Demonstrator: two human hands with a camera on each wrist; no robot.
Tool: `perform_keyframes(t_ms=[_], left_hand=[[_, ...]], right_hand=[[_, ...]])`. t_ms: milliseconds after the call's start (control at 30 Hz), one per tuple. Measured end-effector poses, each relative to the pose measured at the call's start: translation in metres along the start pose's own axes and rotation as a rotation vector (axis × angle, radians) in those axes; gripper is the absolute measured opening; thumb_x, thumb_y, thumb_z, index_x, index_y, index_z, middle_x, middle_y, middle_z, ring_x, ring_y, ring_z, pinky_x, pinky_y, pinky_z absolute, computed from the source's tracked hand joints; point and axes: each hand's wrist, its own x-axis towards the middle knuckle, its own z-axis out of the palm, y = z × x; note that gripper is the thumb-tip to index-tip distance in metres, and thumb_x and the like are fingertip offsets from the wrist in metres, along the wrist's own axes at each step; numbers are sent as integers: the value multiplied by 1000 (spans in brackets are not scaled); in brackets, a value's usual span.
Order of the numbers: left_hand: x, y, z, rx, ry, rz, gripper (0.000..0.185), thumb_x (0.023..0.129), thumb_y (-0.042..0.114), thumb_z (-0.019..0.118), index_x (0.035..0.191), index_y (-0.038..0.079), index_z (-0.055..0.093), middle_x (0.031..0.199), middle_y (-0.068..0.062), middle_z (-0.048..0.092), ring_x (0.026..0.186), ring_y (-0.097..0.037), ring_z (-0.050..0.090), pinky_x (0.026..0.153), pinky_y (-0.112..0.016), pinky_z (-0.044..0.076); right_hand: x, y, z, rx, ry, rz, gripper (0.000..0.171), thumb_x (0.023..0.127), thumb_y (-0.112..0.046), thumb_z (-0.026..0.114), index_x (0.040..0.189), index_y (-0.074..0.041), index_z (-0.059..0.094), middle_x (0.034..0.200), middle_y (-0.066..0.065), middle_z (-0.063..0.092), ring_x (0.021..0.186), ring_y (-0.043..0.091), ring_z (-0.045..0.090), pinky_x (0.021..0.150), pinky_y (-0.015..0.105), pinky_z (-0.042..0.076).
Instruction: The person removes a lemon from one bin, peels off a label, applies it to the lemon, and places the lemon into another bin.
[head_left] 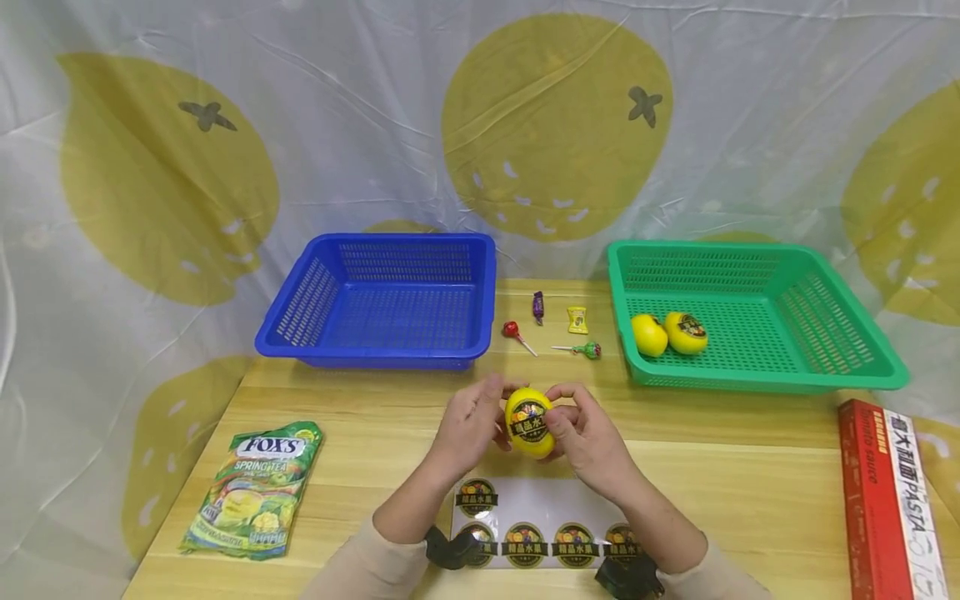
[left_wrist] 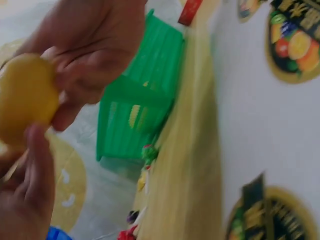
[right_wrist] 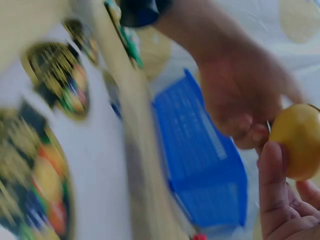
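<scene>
Above the table's middle, both hands hold a yellow lemon (head_left: 529,446) that bears a round black-and-gold fruit sticker (head_left: 528,421). My left hand (head_left: 468,429) grips it from the left, its fingers partly hidden behind the fruit. From the other side my right hand (head_left: 596,450) holds it, thumb at the sticker's right edge. The right wrist view has the right thumb (right_wrist: 272,185) against the lemon (right_wrist: 300,142). Below the hands lies a white sheet (head_left: 543,504) with several matching stickers. Two yellow lemons (head_left: 648,336) sit in the green basket (head_left: 757,382), one with its sticker plainly visible.
A blue basket (head_left: 375,354) stands at the back left. Between the baskets lie a red lollipop (head_left: 511,329), a green lollipop (head_left: 592,350), a purple candy (head_left: 537,307) and a yellow candy (head_left: 577,320). A FOX'S bag (head_left: 255,492) lies left; a red pasta box (head_left: 888,500) lies right.
</scene>
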Motion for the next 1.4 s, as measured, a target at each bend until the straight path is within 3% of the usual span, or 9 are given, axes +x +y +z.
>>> perform_keyframes(t_ms=[100,167,267,533,733,833,1200,1300,1400], left_hand=[[1,2,-5,-63,-199,-10,48,100,31,67,144,16,55,136,-14,57,76,-19,70,70,-38,62],[1,3,-4,-109,-249,-34,63,90,21,79,146,18,50,144,-12,49,84,-17,71,74,-29,60],[0,2,2,-149,-195,-69,67,84,14,85,140,16,49,139,-12,50,85,-14,71,71,-23,55],[0,-2,13,-92,-153,-73,64,80,15,88,130,14,48,126,-13,56,78,-14,71,69,-24,54],[0,-2,10,51,-189,61,67,82,14,87,141,22,55,136,-10,57,90,-15,67,76,-27,60],[0,-2,9,90,-211,121,62,83,15,85,140,24,60,138,-5,55,97,-16,64,83,-27,61],[-2,-4,7,133,-232,94,60,81,14,87,134,22,61,133,-1,56,86,-12,67,78,-25,61],[-2,-6,7,177,-227,82,59,81,19,87,133,22,60,132,-1,56,83,-10,66,77,-23,61],[-1,-6,5,233,-191,84,58,81,24,88,132,24,59,130,0,56,82,-11,65,76,-22,60]], right_hand=[[2,-1,-10,-51,40,14,38,111,-36,39,127,-4,49,100,23,69,68,27,69,65,46,62],[2,-2,-14,-69,70,35,43,113,-38,32,128,-4,52,96,21,68,66,23,67,64,39,61],[1,-4,-12,-118,110,29,50,113,-39,25,127,-4,57,86,15,63,61,18,62,57,32,57],[1,-2,1,-429,244,13,36,108,-39,47,117,-12,69,90,7,67,74,15,57,63,27,51],[-3,0,1,-564,269,-55,40,112,-33,34,115,-13,68,82,4,67,69,12,56,59,26,48],[-4,-1,1,-551,277,-53,46,113,-31,28,117,-11,70,82,3,68,69,11,57,58,25,48],[-11,6,-15,-328,206,152,53,112,-44,26,128,-14,67,74,7,65,59,22,58,54,28,48],[-20,13,-30,-334,294,199,46,111,-45,36,134,-16,62,83,10,67,62,19,59,56,28,49],[-27,19,-52,-335,464,206,40,108,-42,48,136,-15,59,90,9,67,67,14,60,57,26,49]])
